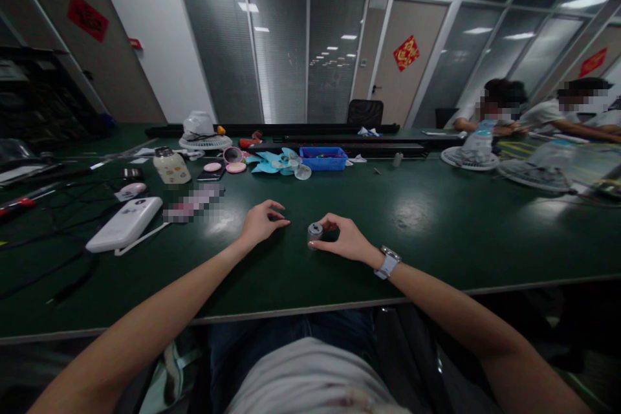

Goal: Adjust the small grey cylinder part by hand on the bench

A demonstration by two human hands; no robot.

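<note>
My right hand [347,239] grips a small grey metal cylinder [315,235] that looks like a small motor, thumb and fingers on its sides. It is upright at the table, with dark marks on its top face. To its left, a short gap away, my left hand [262,223] is held over the table with thumb and fingers curved apart and nothing between them. A similar small cylinder [398,159] stands farther back on the green table [373,200]. A tiny piece [377,171] lies near that one, too small to name.
A blue bin [323,159] and light-blue fan blades [274,163] lie at the back. Leftward are a cream bottle [171,166], a white power bank [126,224] and black cables. Fan parts [470,154] rest at the right, with people seated beyond. Long black bars line the back.
</note>
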